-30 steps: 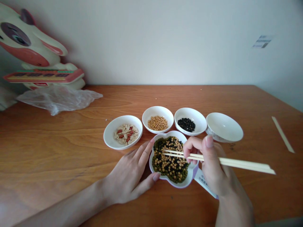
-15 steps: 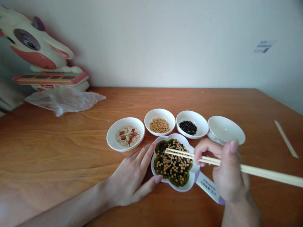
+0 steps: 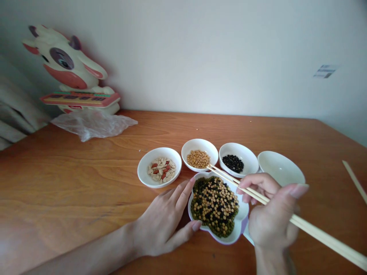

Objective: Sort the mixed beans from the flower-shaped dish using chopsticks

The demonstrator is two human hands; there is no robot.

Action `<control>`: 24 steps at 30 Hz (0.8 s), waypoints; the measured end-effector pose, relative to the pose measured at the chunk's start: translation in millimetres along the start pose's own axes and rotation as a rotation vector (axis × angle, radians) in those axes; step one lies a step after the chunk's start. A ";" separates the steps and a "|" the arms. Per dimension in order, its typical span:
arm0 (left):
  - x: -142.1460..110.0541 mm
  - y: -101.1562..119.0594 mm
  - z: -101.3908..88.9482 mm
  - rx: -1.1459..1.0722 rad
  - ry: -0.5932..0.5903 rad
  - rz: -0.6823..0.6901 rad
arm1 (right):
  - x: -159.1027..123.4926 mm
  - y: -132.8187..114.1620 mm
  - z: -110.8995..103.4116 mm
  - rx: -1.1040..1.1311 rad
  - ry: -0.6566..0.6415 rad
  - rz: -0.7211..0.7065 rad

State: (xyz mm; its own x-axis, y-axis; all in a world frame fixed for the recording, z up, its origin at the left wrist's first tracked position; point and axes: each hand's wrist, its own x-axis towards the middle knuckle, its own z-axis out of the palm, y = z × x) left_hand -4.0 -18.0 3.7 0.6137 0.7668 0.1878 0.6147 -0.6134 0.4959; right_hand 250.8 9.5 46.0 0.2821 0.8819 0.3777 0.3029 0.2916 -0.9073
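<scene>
My right hand [image 3: 269, 206] grips a pair of wooden chopsticks [image 3: 252, 195]. Their tips reach the near rim of a white bowl of yellow soybeans [image 3: 198, 158]; whether a bean is between them I cannot tell. Below lies a flower-shaped dish [image 3: 242, 214] with a handle partly hidden by that hand, filled with mixed green, black and yellow beans [image 3: 215, 204]. My left hand [image 3: 169, 215] rests against the dish's left side, thumb and fingers spread along its edge.
Left of the soybeans stands a bowl of peanuts [image 3: 162, 170]; to the right are a bowl of black beans [image 3: 233, 163] and an empty bowl [image 3: 279, 166]. A wooden stick [image 3: 355, 181] lies far right. A plastic bag [image 3: 94, 124] sits before a cow-shaped toy keyboard [image 3: 80, 100].
The chopstick tips have moved from over the mixed beans up to the soybean bowl's rim. My left hand stays at the dish. The view has shifted slightly left and up.
</scene>
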 end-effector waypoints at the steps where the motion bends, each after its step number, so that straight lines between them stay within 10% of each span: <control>1: 0.2 -0.1 -0.2 -0.004 -0.001 0.001 | 0.2 0.0 0.8 -0.009 -0.002 0.001; 16: 0.7 -0.4 -0.1 -0.025 0.020 0.016 | 6.5 -18.2 -4.2 0.096 -0.037 0.113; 24: 0.4 -1.6 0.5 -0.033 0.026 0.014 | 2.7 -10.8 -18.3 0.107 -0.523 0.244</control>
State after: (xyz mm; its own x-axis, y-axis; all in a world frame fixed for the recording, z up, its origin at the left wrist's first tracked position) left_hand -4.5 -16.9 2.6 0.6090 0.7630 0.2168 0.5892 -0.6181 0.5204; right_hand 265.0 1.9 60.3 -0.1631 0.9858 0.0390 0.1844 0.0693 -0.9804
